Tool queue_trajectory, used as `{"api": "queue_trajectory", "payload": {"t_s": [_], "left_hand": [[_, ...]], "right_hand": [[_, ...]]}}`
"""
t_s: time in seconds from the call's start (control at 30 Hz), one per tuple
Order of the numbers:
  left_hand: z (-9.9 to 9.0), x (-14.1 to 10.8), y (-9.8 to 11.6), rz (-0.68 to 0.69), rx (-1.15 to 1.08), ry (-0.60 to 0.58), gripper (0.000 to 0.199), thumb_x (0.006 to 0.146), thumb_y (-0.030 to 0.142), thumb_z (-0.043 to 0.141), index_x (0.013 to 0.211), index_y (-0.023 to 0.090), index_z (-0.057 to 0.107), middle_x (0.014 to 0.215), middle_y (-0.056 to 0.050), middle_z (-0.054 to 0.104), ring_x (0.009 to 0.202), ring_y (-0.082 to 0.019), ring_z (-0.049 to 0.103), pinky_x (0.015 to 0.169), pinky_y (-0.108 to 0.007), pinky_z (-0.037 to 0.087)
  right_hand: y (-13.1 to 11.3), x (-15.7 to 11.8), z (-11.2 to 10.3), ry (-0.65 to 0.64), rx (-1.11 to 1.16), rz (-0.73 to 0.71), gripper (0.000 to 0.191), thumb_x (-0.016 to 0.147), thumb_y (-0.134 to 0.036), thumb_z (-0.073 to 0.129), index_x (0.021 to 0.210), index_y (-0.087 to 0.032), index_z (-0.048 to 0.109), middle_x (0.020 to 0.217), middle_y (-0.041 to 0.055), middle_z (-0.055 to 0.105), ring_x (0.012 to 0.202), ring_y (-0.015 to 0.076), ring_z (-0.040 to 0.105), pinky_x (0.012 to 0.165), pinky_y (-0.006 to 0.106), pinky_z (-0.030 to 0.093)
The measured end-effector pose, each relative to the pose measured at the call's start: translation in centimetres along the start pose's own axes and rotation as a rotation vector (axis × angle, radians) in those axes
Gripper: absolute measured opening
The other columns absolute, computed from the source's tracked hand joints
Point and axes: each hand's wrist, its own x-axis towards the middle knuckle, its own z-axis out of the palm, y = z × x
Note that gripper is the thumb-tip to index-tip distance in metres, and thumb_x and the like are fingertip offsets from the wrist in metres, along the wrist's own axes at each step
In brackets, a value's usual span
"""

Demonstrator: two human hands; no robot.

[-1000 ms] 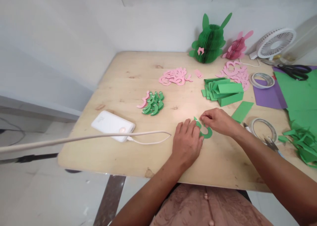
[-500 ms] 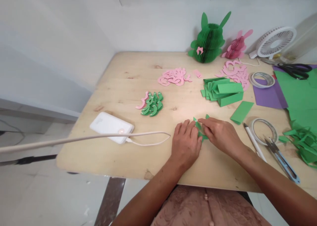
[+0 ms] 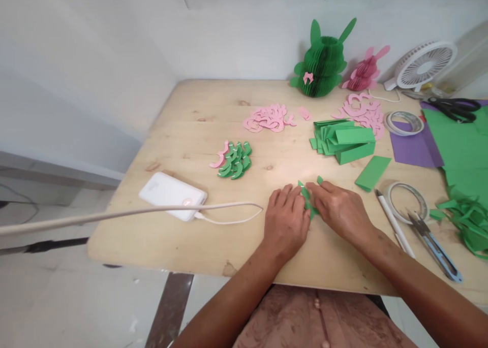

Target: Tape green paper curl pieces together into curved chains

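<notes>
Two bare hands work at one green curved cut-out point(image 3: 306, 194), which lies on the wooden table point(image 3: 213, 99) on the near side of the folded green paper stack point(image 3: 354, 140). The left hand point(image 3: 286, 221) is laid flat, fingers extended and slightly parted, pressing the cut-out's left edge; the right hand point(image 3: 339, 206) is curled with fingertips on the piece, though I cannot tell whether it pinches it. Left of the stack sit overlapping green crescents point(image 3: 237, 160) with small white strips and a wavy pink piece point(image 3: 219, 157). Behind the stack stands a pleated green figure point(image 3: 326, 63), round-bodied, long-eared and hollow at the top. Right of it, a smooth tape ring point(image 3: 404, 124) lies on purple paper point(image 3: 415, 147); farther right are crumpled green scraps point(image 3: 470, 221). A see-through object point(image 3: 467, 58) beyond the stack is too blurred to call a container.
</notes>
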Motion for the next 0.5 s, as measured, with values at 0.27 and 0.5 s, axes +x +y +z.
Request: {"api": "queue_trajectory", "payload": {"t_s": [0.27, 0.5], "left_hand": [[-0.04, 0.02, -0.06, -0.007, -0.015, 0.001, 0.015, 0.085, 0.021, 0.050, 0.097, 0.016, 0.056, 0.121, -0.011, 0.063, 0.117, -0.029, 0.053, 0.098, -0.048, 0.041], [-0.12, 0.04, -0.21, -0.002, -0.046, 0.035, 0.013, 0.085, 0.019, 0.048, 0.095, 0.016, 0.056, 0.118, -0.012, 0.064, 0.114, -0.028, 0.054, 0.097, -0.048, 0.043]], "right_hand": [[-0.24, -0.58, 0.58, 0.186, -0.052, -0.114, 0.030, 0.093, -0.017, 0.040, 0.110, -0.018, 0.065, 0.081, 0.0073, 0.062, 0.077, 0.0189, 0.052, 0.069, 0.029, 0.033], [-0.32, -0.36, 0.95, 0.154, -0.082, -0.126, 0.029, 0.090, -0.016, 0.045, 0.110, -0.018, 0.065, 0.083, 0.0079, 0.060, 0.078, 0.0208, 0.047, 0.070, 0.031, 0.032]]}}
